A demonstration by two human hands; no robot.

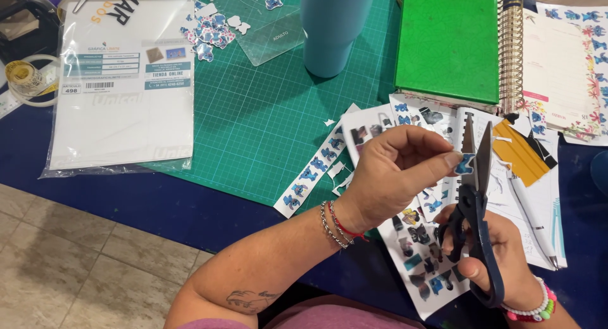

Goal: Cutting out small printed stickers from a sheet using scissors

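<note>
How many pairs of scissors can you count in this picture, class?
1. The scissors, dark-handled, are in the right hand, blades open and pointing up, beside the small blue cut-out pinched by the left hand. Others may lie hidden under the papers.

1. The scissors have dull grey metal blades and dark matt plastic handles.
2. The small sticker is glossy printed paper, as are the sticker sheets.
3. The cutting mat looks like matt green rubbery plastic with a printed grid.
4. The bag is clear shiny plastic film over white paper.
5. The tumbler is smooth, satin blue.
6. The notebook cover is matt green card.
</note>
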